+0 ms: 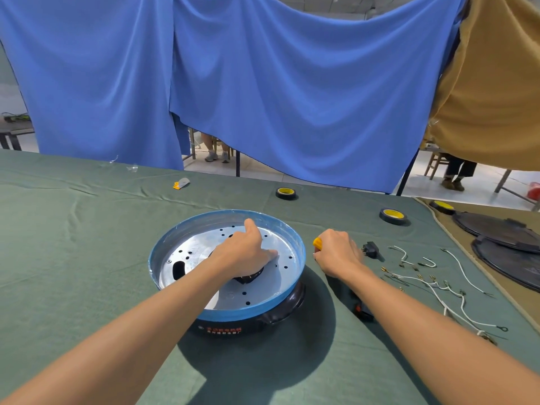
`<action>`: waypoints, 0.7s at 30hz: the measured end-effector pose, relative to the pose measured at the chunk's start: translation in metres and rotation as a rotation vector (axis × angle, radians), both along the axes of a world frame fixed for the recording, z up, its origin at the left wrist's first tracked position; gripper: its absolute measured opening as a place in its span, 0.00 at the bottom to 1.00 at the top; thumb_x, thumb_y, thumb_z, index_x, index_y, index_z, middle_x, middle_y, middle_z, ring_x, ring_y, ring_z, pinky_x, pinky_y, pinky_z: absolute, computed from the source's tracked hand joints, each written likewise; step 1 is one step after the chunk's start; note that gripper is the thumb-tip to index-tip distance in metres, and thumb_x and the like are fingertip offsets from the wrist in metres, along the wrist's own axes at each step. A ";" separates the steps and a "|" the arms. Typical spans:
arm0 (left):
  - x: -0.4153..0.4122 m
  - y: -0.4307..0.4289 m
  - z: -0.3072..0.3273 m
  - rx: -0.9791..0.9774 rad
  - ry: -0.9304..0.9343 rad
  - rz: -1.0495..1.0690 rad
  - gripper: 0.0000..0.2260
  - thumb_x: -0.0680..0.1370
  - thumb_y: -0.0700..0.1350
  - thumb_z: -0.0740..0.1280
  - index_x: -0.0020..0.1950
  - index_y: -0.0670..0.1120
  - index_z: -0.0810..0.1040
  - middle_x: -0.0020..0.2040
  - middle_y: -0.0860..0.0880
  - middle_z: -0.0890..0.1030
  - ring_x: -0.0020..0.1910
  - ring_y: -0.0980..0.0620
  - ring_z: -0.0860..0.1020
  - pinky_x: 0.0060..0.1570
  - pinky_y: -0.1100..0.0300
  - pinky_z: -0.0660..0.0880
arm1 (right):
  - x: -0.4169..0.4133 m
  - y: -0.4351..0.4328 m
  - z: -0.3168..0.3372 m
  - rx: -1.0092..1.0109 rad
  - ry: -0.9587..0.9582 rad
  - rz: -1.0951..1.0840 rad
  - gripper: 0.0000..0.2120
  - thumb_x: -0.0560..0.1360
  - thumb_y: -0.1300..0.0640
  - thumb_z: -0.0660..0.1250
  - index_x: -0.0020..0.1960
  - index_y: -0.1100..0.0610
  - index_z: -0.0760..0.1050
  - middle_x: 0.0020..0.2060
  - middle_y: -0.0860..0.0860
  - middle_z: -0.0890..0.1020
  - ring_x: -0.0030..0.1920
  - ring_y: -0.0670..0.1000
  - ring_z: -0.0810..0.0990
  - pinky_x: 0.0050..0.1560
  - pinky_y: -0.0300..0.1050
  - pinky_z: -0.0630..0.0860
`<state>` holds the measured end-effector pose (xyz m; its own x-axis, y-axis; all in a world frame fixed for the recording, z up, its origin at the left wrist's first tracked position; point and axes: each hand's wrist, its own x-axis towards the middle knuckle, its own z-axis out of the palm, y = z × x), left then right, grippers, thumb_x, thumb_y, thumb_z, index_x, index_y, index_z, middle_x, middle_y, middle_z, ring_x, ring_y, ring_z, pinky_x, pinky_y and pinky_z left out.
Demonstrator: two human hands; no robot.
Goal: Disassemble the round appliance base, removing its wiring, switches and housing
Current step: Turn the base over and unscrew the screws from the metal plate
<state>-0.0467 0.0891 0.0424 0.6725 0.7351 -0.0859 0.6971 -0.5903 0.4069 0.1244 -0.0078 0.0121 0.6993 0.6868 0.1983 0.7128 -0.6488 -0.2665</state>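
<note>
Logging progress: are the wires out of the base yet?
Some are out: white wires lie on the cloth right of the base. Inside, cannot tell.

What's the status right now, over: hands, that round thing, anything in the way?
Left hand down on the round base's metal plate, gripping a dark part. Right hand closed on a yellow-handled tool. Loose wires lie right, clear of the work.
</note>
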 end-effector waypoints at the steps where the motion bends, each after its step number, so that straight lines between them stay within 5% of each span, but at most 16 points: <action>1: 0.000 0.000 0.000 0.001 0.000 0.002 0.25 0.79 0.60 0.63 0.65 0.45 0.58 0.47 0.47 0.76 0.45 0.47 0.79 0.43 0.53 0.77 | 0.000 0.000 -0.001 -0.002 -0.005 -0.009 0.11 0.74 0.61 0.65 0.34 0.55 0.68 0.37 0.53 0.75 0.40 0.58 0.75 0.36 0.46 0.68; 7: 0.002 0.001 -0.003 0.034 -0.006 -0.004 0.25 0.79 0.60 0.62 0.64 0.45 0.58 0.39 0.50 0.73 0.39 0.51 0.76 0.35 0.56 0.73 | -0.001 -0.005 0.003 -0.043 0.042 -0.041 0.14 0.71 0.60 0.63 0.31 0.55 0.60 0.31 0.51 0.66 0.37 0.58 0.69 0.31 0.44 0.62; 11: -0.002 0.003 -0.002 -0.004 -0.027 -0.043 0.24 0.81 0.60 0.57 0.64 0.43 0.58 0.42 0.48 0.75 0.43 0.47 0.77 0.42 0.52 0.73 | -0.008 -0.014 0.022 0.056 0.159 -0.056 0.13 0.71 0.57 0.62 0.31 0.54 0.61 0.30 0.52 0.70 0.31 0.55 0.67 0.28 0.42 0.61; 13: -0.005 0.005 -0.001 -0.043 -0.046 -0.064 0.23 0.82 0.59 0.55 0.64 0.41 0.58 0.47 0.45 0.77 0.45 0.46 0.76 0.45 0.51 0.72 | -0.015 -0.020 0.034 0.053 0.316 0.011 0.15 0.74 0.50 0.63 0.33 0.57 0.68 0.31 0.53 0.80 0.29 0.53 0.72 0.27 0.40 0.65; 15: -0.008 0.008 0.000 -0.052 -0.054 -0.085 0.22 0.82 0.58 0.55 0.63 0.41 0.58 0.49 0.43 0.77 0.45 0.46 0.76 0.45 0.51 0.71 | -0.026 -0.029 0.043 -0.004 0.522 0.078 0.21 0.76 0.43 0.61 0.41 0.62 0.76 0.30 0.54 0.84 0.23 0.50 0.65 0.23 0.38 0.63; 18: -0.017 0.011 0.002 0.000 0.024 -0.112 0.20 0.82 0.58 0.56 0.60 0.41 0.65 0.42 0.47 0.75 0.40 0.51 0.72 0.41 0.55 0.68 | -0.037 -0.046 0.049 0.018 0.783 0.086 0.20 0.78 0.47 0.61 0.50 0.66 0.75 0.32 0.61 0.84 0.22 0.49 0.55 0.22 0.37 0.54; 21: -0.025 0.013 0.001 0.048 0.086 -0.148 0.20 0.82 0.59 0.56 0.44 0.43 0.73 0.35 0.49 0.75 0.35 0.53 0.72 0.36 0.57 0.66 | -0.051 -0.056 0.048 0.114 0.918 0.050 0.19 0.78 0.50 0.61 0.52 0.68 0.73 0.35 0.64 0.84 0.20 0.47 0.55 0.22 0.37 0.52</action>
